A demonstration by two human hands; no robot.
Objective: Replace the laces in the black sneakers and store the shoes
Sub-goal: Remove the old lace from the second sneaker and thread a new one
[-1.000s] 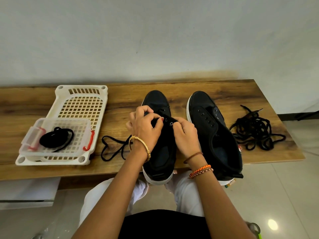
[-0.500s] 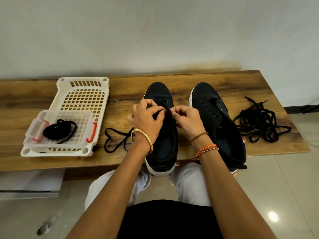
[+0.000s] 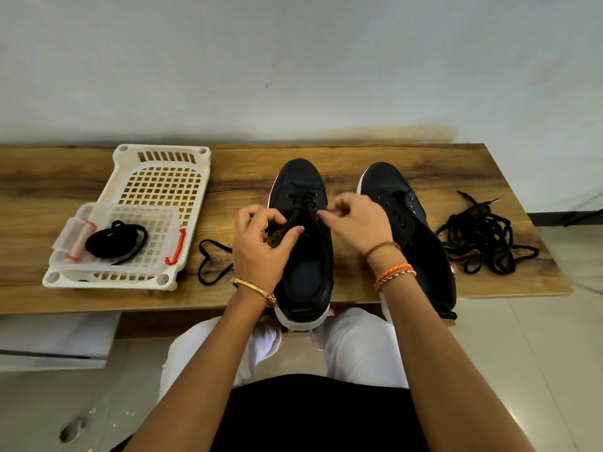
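1. You are looking down at the left sneaker (image 3: 301,243), lying toe-away at the middle of the wooden table (image 3: 326,151) with its heel overhanging the near edge – black matte upper, white rubber sole, dark padded lining.
2. A black lace (image 3: 301,203) is crossing through the eyelets nearest the toe, and both strands are running back toward your hands.
3. Your left hand (image 3: 261,246) is sitting at the sneaker's 9 o'clock side, fingers curled, thumb and fingertips pinching one strand of the lace over the tongue.
4. Your right hand (image 3: 357,223) is at the sneaker's 3 o'clock side, fingers curled, pinching the other strand close to the eyelets.
5. The right sneaker (image 3: 411,230) is lying just beside the first at its 3 o'clock – same black fabric and white sole, its metal-ringed eyelets showing no lace.
6. A tangled heap of black laces (image 3: 483,236) is lying at 3 o'clock from that shoe, near the table's right end.
7. A loose length of lace (image 3: 212,265) is looping on the wood at 9 o'clock from your left wrist.
8. At the far 9 o'clock a white plastic grid basket (image 3: 163,181) is holding a clear box with red clips (image 3: 124,236), and a coiled black lace (image 3: 114,239) is resting inside that box.
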